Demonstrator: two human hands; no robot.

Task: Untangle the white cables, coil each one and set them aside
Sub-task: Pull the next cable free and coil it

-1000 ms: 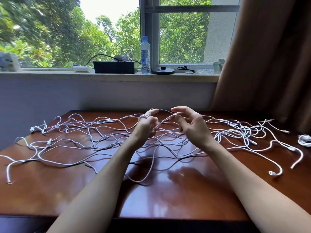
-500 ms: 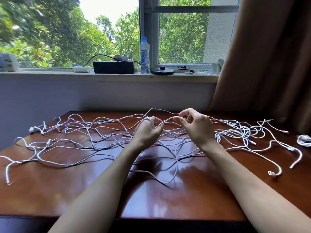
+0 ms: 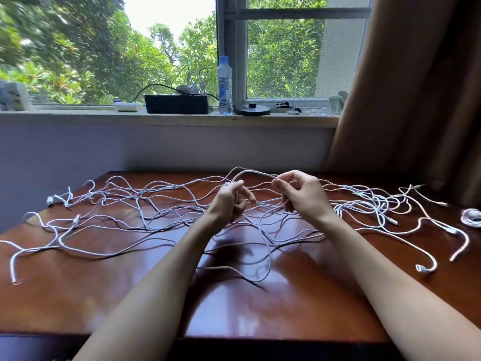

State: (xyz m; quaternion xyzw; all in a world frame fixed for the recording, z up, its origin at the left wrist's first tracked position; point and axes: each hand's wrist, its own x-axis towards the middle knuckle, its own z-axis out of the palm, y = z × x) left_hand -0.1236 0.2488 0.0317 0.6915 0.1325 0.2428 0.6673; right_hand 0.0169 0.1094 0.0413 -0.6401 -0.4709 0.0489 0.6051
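Several white cables (image 3: 145,204) lie tangled across a dark wooden table (image 3: 286,303). Both hands are raised over the table's middle. My left hand (image 3: 230,201) has its fingers curled round one white cable. My right hand (image 3: 302,194) pinches the same cable between thumb and fingers. A short arc of that cable (image 3: 253,173) spans the gap between the two hands, and a long loop of it (image 3: 263,269) hangs down to the table in front of my wrists. One coiled white cable (image 3: 472,217) sits at the far right edge.
A windowsill behind the table carries a black box (image 3: 178,103), a plastic water bottle (image 3: 224,86) and a round black base (image 3: 252,109). A brown curtain (image 3: 416,87) hangs at the right. Loose cable ends reach the table's left (image 3: 13,272) and right (image 3: 423,269) sides.
My right hand closed from open fingers into a pinch on the cable. Both hands lifted slightly, and the hanging loop swung toward the table's front right.
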